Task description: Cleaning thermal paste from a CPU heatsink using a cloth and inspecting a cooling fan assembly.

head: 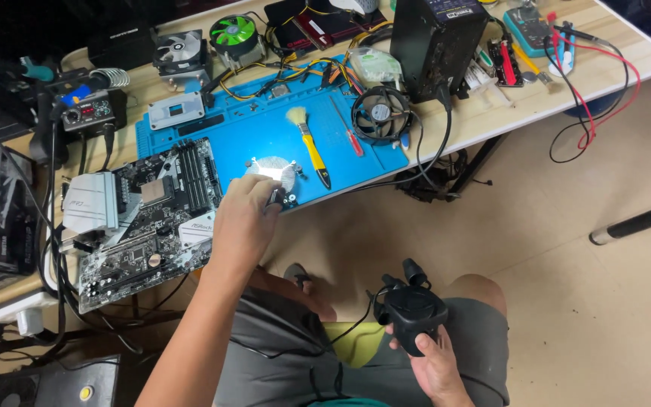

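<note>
The person's left hand [244,218] reaches out over the near edge of the bright blue rubber work mat [227,143], its fingers [261,192] closed around a small dark cylindrical part [274,197] held right at the rim of the round silver finned heatsink [273,172], which lies flat on the mat. Just left of that hand, partly overhanging the pale wooden desk [612,64], sits a black and silver computer motherboard [148,218]. A yellow-handled brush with pale bristles [309,145] rests on the mat just right of the heatsink, and a thin red screwdriver [348,130] lies beyond it, near a round black case fan [380,113]. A tall black power supply box [435,41] stands at the back. Down by the lap, well apart from the desk, the right hand [435,362] has its fingers wrapped around a black bulbous handheld device [412,310] with a cable trailing from it over the grey shorts [288,354].
</note>
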